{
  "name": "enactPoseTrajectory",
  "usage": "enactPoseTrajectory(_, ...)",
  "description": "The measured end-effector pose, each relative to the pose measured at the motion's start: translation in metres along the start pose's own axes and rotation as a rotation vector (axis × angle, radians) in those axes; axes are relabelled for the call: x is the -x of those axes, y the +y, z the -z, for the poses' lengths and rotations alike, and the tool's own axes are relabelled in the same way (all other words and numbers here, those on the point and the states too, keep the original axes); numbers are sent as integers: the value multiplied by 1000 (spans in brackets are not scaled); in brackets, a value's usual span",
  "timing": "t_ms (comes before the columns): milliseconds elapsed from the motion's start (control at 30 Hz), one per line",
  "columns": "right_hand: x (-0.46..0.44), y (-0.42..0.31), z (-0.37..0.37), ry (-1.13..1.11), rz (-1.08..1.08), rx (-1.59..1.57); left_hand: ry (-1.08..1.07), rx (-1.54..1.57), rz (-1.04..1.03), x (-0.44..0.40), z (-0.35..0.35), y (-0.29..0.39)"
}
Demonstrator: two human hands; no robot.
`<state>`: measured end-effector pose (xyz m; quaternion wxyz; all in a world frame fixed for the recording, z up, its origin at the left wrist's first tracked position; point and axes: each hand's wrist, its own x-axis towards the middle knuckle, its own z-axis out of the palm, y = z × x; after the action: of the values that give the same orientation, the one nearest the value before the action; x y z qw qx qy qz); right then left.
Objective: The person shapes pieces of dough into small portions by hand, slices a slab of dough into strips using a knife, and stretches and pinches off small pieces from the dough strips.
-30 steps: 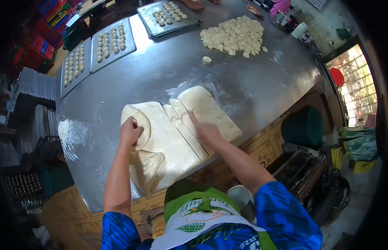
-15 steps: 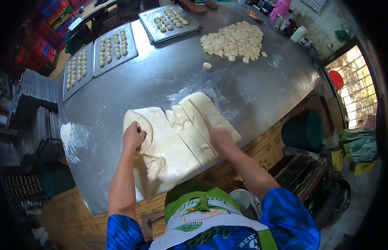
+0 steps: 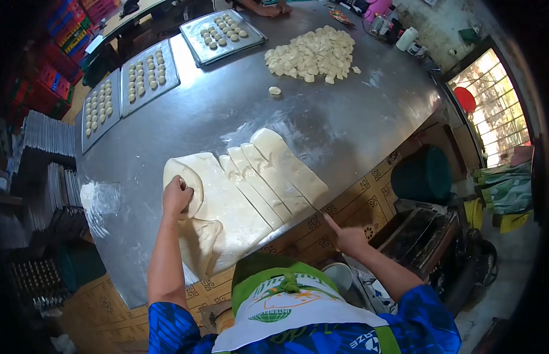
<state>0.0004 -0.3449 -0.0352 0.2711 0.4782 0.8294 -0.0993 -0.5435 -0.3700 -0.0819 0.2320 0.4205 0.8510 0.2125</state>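
A large slab of pale dough (image 3: 224, 197) lies on the metal table in front of me, with several long parallel cuts across its right part. My left hand (image 3: 176, 196) is closed on a folded edge of the dough at its left side. A lower fold hangs loosely near the front edge. My right hand (image 3: 350, 239) is closed around a knife (image 3: 312, 206), its index finger stretched along the top. The thin blade points up and left over the right end of the dough. The hand itself is past the table's front edge, and the knife's handle is hidden in it.
Trays of dough balls (image 3: 147, 76) line the far left of the metal table (image 3: 215, 109). A heap of dough pieces (image 3: 315, 53) lies at the back, with one loose piece (image 3: 275, 91) nearer. Flour (image 3: 97, 197) dusts the left edge. Another person's hands (image 3: 271, 10) rest at the far side.
My right hand has drawn the knife toward me and to the right, from over the dough to beyond the table edge. My left hand keeps its hold on the fold. The view has shifted slightly.
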Motion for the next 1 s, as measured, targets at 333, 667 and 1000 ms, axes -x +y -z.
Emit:
enactPoseTrajectory(333, -125, -54, 94, 373, 94, -176, -34, -63, 1, -7, -2, 4)
enactPoseTrajectory(667, -169, -69, 132, 7, 101, -284, -70, 30, 13, 0, 16, 15)
enactPoseTrajectory(1000, 51, 80, -75, 17, 31, -102, 89, 106, 8, 30, 0, 24)
